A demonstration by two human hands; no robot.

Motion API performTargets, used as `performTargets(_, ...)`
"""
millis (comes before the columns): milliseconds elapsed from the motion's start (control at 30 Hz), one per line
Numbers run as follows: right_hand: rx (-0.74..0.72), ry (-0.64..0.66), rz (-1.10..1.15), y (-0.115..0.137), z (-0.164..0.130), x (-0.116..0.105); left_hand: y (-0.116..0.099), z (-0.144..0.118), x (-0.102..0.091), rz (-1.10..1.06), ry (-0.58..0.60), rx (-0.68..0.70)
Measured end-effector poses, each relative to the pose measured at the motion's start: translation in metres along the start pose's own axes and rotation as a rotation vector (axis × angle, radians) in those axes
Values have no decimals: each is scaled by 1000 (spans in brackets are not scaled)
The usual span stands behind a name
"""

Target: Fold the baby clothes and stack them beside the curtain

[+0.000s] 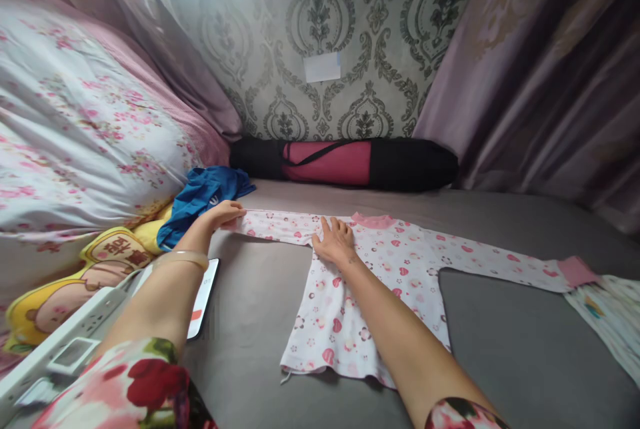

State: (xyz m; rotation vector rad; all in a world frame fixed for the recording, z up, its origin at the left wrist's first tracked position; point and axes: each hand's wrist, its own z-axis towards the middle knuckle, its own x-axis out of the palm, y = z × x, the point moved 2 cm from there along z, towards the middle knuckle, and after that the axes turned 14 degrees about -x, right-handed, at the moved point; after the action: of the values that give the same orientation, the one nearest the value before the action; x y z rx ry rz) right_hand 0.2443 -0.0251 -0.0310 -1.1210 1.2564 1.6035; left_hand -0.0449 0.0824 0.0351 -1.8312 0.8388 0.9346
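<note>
Long-sleeved top (400, 259): white with printed pink hearts; spread flat on the grey-sheeted bed (245, 322), pink collar (373, 220) toward the far edge, hem toward the near edge; both sleeves stretched out sideways
Left hand (223, 214): at the end of the left-side sleeve (280, 225), fingers over the cuff; whether they pinch it I cannot tell
Right hand (334, 241): laid palm down at the shoulder by that same sleeve; fingers parted, grasping nothing
Black-and-pink mat bag (327, 162): lying along the bed's far edge
Smartphone (205, 296): beside the left arm (155, 302), partly hidden by it
Second garment (607, 316): at the bed's right edge, next to the other cuff
</note>
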Motion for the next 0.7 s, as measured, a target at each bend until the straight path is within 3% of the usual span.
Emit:
performTargets(100, 29, 38, -18, 2, 4, -4, 7, 11, 15, 10, -78, 13)
performTargets(333, 3, -33, -44, 1, 2, 1, 15, 20, 29, 350, -454, 243)
performTargets(533, 10, -85, -34, 0, -1, 9, 17, 18, 46, 464, -465, 196)
performTargets(700, 2, -104, -27, 0, -2, 9, 15, 19, 42, 483, -484, 128)
